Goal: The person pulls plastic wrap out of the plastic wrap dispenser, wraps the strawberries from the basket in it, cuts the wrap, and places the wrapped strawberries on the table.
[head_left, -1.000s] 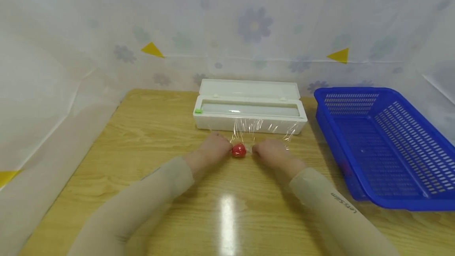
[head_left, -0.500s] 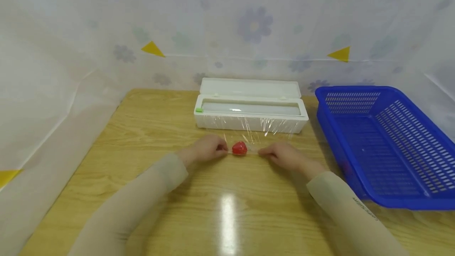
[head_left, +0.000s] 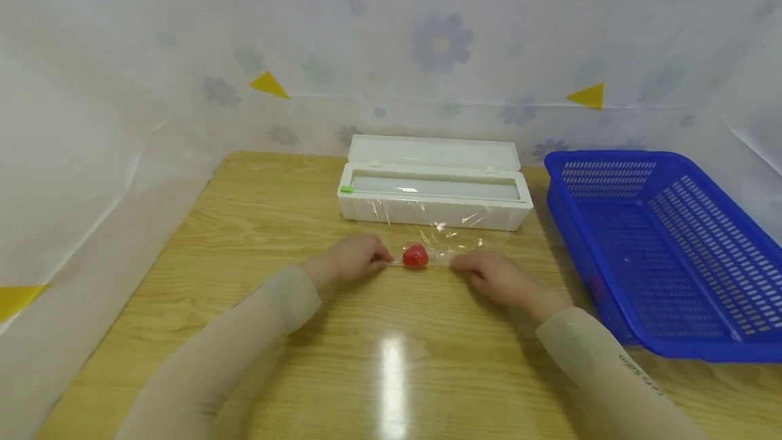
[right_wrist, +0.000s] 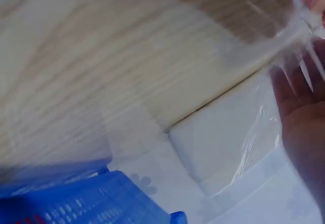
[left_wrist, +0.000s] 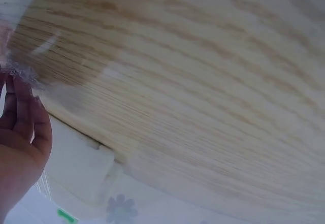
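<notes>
A small red thing (head_left: 415,256) lies on the tabletop (head_left: 256,223) inside a sheet of clear wrap (head_left: 449,243). The left hand (head_left: 351,260) pinches the wrap on one side. The right hand (head_left: 491,273) pinches it on the other. The thin wrap could tear or stick to itself if pulled too hard. The white wrap box (head_left: 434,185) sits open just behind. A blue basket (head_left: 660,243) stands to the right, well apart, and nothing blocks the way to it.

Both forearms angle inward, left grip (head_left: 354,260) and right grip (head_left: 489,270) lowered, fingers curled, knuckles up.
</notes>
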Available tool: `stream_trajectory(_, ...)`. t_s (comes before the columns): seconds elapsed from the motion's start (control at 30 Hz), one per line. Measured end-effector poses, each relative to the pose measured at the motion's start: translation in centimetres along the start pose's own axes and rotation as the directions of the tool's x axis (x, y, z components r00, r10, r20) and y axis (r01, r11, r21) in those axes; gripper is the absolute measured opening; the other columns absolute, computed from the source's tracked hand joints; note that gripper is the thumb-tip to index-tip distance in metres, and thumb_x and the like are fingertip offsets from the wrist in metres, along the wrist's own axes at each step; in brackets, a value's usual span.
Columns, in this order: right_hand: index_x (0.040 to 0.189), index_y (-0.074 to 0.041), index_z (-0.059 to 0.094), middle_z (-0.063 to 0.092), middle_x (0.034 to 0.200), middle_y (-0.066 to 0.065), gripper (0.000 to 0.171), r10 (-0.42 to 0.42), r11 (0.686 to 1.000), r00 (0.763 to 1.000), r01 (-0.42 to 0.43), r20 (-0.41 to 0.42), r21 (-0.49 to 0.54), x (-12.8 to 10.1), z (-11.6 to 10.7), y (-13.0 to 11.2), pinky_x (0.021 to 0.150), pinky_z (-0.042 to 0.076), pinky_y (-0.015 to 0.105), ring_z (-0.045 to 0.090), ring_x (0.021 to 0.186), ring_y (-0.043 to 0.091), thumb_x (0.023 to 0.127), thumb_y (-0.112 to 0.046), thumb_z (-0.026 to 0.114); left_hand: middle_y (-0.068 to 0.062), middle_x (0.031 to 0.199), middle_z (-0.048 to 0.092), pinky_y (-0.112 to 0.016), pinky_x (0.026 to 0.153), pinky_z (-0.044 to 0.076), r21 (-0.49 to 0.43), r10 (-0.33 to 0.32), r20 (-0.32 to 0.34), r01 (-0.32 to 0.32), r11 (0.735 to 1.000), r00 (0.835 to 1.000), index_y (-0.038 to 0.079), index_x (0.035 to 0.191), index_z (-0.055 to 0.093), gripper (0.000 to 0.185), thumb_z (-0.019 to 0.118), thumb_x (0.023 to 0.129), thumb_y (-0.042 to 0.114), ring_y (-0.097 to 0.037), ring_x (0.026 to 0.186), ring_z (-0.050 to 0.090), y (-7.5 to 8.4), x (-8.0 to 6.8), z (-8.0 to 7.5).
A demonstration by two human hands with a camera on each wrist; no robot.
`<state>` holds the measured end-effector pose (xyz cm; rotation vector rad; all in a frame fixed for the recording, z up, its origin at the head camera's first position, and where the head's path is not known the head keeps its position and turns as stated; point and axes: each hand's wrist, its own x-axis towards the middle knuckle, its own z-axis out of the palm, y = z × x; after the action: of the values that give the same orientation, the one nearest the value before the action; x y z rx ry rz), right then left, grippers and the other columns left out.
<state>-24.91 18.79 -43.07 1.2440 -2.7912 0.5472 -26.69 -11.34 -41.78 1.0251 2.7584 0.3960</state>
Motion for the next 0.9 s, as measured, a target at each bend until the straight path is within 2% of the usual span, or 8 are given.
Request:
stream_trajectory(0.17,0.103,0.0,0.07,0.068,0.102,0.015,0.025,0.027,0.999,1.0,-0.027,0.002,-0.025,-0.4,-0.5,0.4,0.088,0.048,0.046,0.062,0.098,0.034,0.081,0.006,0.059,-0.004,0.099,0.07,-0.034,0.087,0.048,-0.039,0.006,-0.022,-0.007,0.999,1.0,0.011,0.103,0.071,0.018,0.06,0.09,0.016,-0.019,0.093,0.063,-0.4,-0.3,0.0)
stream_trajectory(0.33,0.099,-0.001,0.072,0.069,0.099,0.011,0.019,-0.001,0.995,1.0,0.001,0.005,-0.099,-0.3,-0.5,0.3,0.085,0.048,0.043,0.061,0.094,0.031,0.083,-0.001,0.061,-0.005,0.101,0.07,-0.035,0.089,0.048,-0.089,-0.007,-0.013,0.006,0.996,1.0,0.011,0.104,0.071,0.02,0.058,0.091,0.016,-0.02,0.096,0.063,-0.7,-0.4,-0.1)
stream_trajectory(0.5,0.099,-0.001,0.071,0.069,0.1,0.012,0.018,0.035,0.996,0.999,-0.033,0.021,-0.082,-0.5,-0.6,0.4,0.088,0.047,0.045,0.062,0.096,0.032,0.083,-0.002,0.062,-0.005,0.1,0.07,-0.037,0.089,0.048,-0.146,-0.092,-0.008,0.09,0.985,0.996,0.01,0.101,0.071,0.018,0.057,0.092,0.015,-0.021,0.097,0.063,-0.9,-0.5,-0.1)
stream_trajectory(0.6,0.105,0.0,0.069,0.07,0.101,0.013,0.023,0.057,0.997,0.997,-0.054,0.047,-0.052,-0.5,-0.8,0.5,0.087,0.048,0.045,0.064,0.096,0.032,0.083,-0.002,0.061,-0.003,0.09,0.068,-0.033,0.082,0.048,-0.218,-0.193,-0.026,0.183,0.959,0.981,0.009,0.094,0.069,0.016,0.056,0.092,0.018,-0.016,0.086,0.061,-1.1,-0.5,0.1)
stream_trajectory(0.63,0.108,0.0,0.068,0.07,0.1,0.013,0.026,0.069,0.997,0.996,-0.066,0.056,-0.045,-0.5,-0.8,0.4,0.085,0.049,0.045,0.064,0.093,0.03,0.083,-0.003,0.06,-0.003,0.086,0.067,-0.031,0.077,0.048,-0.265,-0.236,-0.024,0.222,0.938,0.971,0.008,0.091,0.068,0.017,0.055,0.093,0.02,-0.015,0.081,0.059,-1.1,-0.5,0.1)
stream_trajectory(0.7,0.117,0.0,0.063,0.07,0.098,0.013,0.034,0.095,0.995,0.993,-0.092,0.071,-0.033,-0.5,-0.8,0.4,0.083,0.05,0.044,0.064,0.091,0.029,0.083,-0.004,0.06,-0.002,0.079,0.063,-0.027,0.068,0.047,-0.388,-0.33,-0.01,0.3,0.871,0.944,0.006,0.087,0.065,0.022,0.052,0.095,0.022,-0.012,0.071,0.055,-1.2,-0.4,0.3)
stream_trajectory(0.83,0.127,0.002,0.054,0.068,0.099,0.014,0.045,0.134,0.991,0.988,-0.132,0.076,-0.022,-0.5,-0.8,0.3,0.083,0.05,0.046,0.063,0.092,0.029,0.083,-0.007,0.061,-0.001,0.064,0.055,-0.021,0.054,0.043,-0.612,-0.512,0.014,0.412,0.675,0.859,0.005,0.074,0.057,0.033,0.05,0.096,0.028,-0.009,0.055,0.048,-1.3,-0.2,0.3)
stream_trajectory(0.9,0.127,0.002,0.053,0.067,0.103,0.015,0.046,0.145,0.989,0.987,-0.144,0.075,-0.018,-0.5,-0.9,0.2,0.085,0.049,0.047,0.063,0.096,0.032,0.083,-0.008,0.062,0.001,0.056,0.05,-0.021,0.051,0.041,-0.647,-0.576,-0.014,0.431,0.629,0.818,0.007,0.064,0.052,0.039,0.052,0.096,0.03,-0.009,0.05,0.046,-1.6,-0.3,0.2)
